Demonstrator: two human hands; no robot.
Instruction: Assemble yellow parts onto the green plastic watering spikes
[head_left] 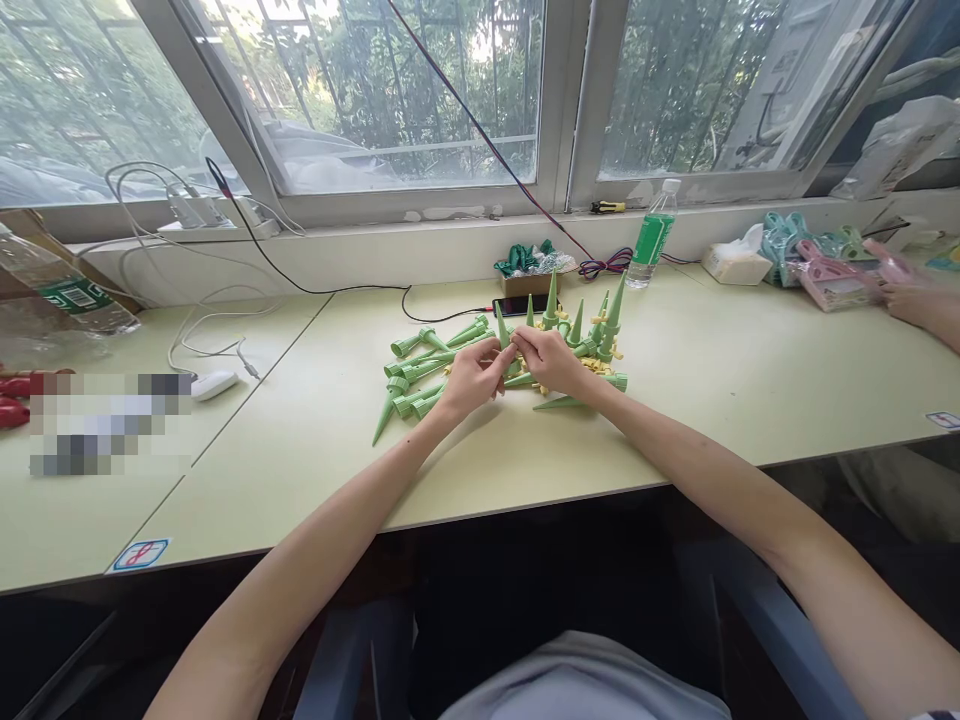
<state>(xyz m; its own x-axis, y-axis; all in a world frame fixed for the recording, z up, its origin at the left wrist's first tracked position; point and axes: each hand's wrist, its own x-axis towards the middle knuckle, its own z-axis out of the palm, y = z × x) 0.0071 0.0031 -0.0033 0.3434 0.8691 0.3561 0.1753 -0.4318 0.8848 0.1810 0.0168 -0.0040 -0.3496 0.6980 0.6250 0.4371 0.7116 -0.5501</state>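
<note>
My left hand and my right hand meet over a pile of green plastic spikes on the pale table. Both hands are closed in a pinch on one green spike held between them. To the left of my hands several spikes lie flat. To the right several more spikes stand upright, points up, with small yellow parts scattered around their bases.
A black phone lies behind the pile, with a small box of green pieces beyond it. A water bottle stands at the back right. Cables and a white mouse lie left. Another person's hand rests far right.
</note>
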